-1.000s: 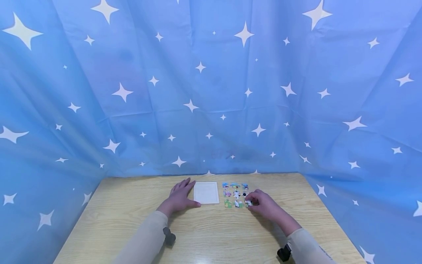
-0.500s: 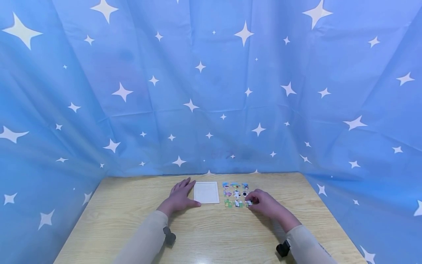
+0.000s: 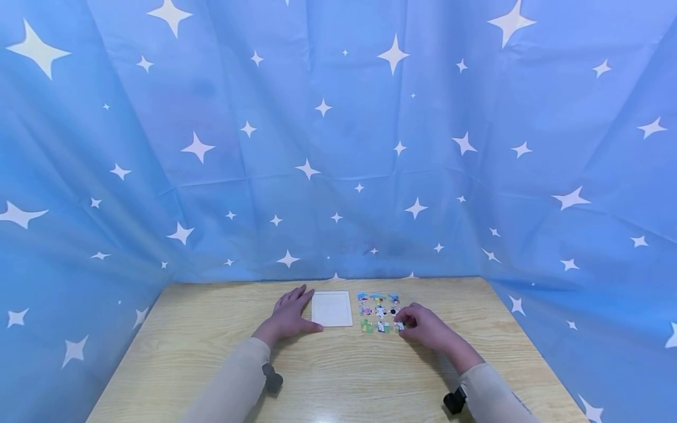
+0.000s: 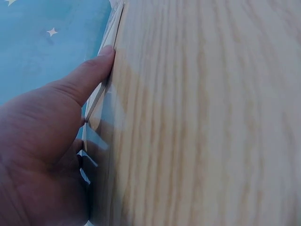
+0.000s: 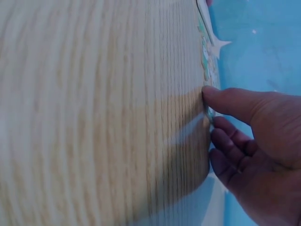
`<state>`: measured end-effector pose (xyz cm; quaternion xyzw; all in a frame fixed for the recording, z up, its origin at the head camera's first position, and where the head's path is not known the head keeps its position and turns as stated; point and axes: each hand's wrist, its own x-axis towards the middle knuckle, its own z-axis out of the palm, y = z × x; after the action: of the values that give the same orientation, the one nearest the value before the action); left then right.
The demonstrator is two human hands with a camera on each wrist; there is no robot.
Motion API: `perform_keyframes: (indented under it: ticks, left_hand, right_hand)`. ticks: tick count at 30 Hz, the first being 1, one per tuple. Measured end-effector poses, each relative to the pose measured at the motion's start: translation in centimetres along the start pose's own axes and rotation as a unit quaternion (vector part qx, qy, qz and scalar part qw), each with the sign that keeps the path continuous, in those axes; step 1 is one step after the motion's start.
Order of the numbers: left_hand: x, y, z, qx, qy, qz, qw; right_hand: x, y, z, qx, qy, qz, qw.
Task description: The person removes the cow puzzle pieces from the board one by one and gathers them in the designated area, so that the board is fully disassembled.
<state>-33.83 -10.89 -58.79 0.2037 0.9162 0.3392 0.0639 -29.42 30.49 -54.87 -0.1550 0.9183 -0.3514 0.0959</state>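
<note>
Side by side at the back of the table lie a white square puzzle tray (image 3: 331,309) and several colorful jigsaw pieces (image 3: 380,312) set in rows with small gaps. My left hand (image 3: 288,314) rests spread along the tray's left side, its thumb at the front left corner. In the left wrist view the left thumb (image 4: 91,73) touches the thin tray edge. My right hand (image 3: 425,326) pinches the front right jigsaw piece (image 3: 399,325) between thumb and finger, the piece flat on the table. Much of that piece is hidden by the fingers.
The light wooden table (image 3: 338,376) reaches toward me in front of both hands. A blue curtain (image 3: 338,141) with white stars hangs behind it and on both sides. Small dark devices are worn at both wrists.
</note>
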Motion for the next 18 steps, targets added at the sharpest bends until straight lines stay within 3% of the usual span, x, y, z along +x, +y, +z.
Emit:
perform_keyframes:
  ticks: [9,13,18]
  left_hand:
    - [1.0,-1.5,1.2,0.005,0.008,-0.001,1.0]
    - [0.7,-0.9,0.9,0.005,0.0,-0.004,1.0]
    - [-0.2,0.5,-0.4,-0.01,-0.013,0.001,0.9999]
  right_hand:
    - [-0.1,0.5,0.1,0.006,0.013,-0.01,0.9998]
    - [-0.2,0.8,0.2,0.007,0.022,-0.007,0.9997]
    - [-0.2,0.8,0.3,0.011,0.034,0.009,0.9993]
